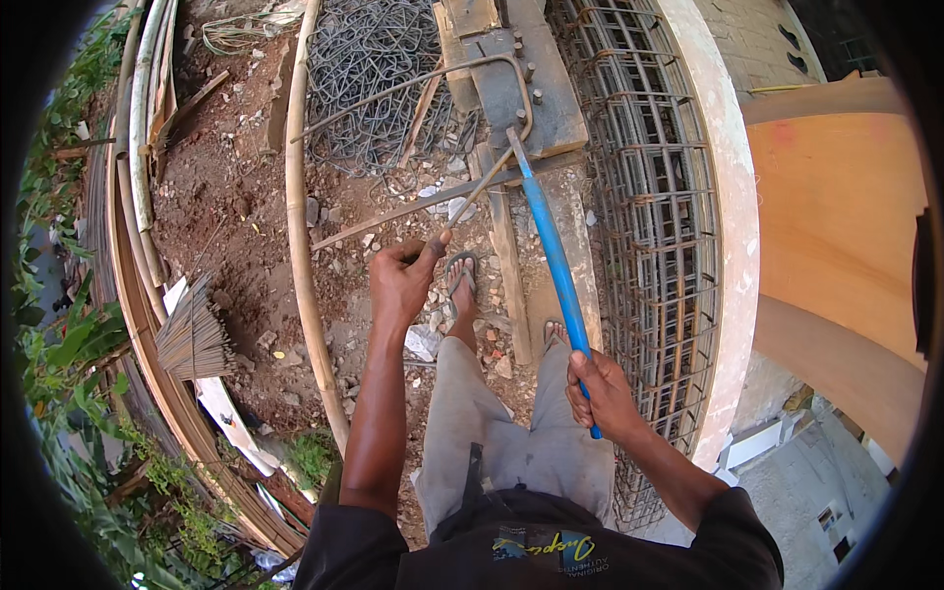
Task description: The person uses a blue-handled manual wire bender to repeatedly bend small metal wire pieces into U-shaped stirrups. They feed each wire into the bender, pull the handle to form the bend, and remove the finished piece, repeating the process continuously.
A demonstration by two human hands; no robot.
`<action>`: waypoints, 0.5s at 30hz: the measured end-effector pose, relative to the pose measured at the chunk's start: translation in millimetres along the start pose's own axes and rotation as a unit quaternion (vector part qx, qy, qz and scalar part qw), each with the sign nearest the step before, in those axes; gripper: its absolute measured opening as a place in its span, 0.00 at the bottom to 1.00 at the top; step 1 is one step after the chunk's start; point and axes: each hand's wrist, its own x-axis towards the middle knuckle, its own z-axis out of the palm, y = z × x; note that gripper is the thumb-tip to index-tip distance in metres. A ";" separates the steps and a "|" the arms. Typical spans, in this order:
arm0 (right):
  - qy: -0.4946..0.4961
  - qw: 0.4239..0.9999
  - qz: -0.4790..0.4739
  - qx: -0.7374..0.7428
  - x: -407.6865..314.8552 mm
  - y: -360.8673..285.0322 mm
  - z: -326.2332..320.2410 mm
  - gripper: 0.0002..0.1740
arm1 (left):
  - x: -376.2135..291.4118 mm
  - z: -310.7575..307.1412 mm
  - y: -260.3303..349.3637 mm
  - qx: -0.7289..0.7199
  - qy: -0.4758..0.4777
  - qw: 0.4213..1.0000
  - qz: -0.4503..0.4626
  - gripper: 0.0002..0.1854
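My left hand (pixel 404 282) pinches the near end of a thin steel rod (pixel 483 184) between thumb and fingers. The rod runs up to a pegged wooden block (pixel 549 103), turns around the pegs there and comes back to the left as a bent, open shape. My right hand (pixel 606 394) is closed around the lower part of a long bar tool with a blue-sleeved handle (pixel 553 251), which looks like a rebar bender. Its bare metal tip meets the rod at the block's near edge. Several short metal pegs (pixel 529 71) stand up from the block.
A heap of bent steel stirrups (pixel 376 74) lies beyond the rod. Long rebar cages (pixel 656 221) run along a low wall (pixel 726 243) on the right. A bamboo pole (pixel 297 221) and a bundle of thin rods (pixel 195 332) lie left. Rubble covers the ground around my sandalled feet.
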 end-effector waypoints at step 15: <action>0.063 0.955 -0.116 0.267 104.1 74.3 212.0 0.23 | 142.6 -61.3 -4.0 0.053 -0.062 0.988 0.133 0.19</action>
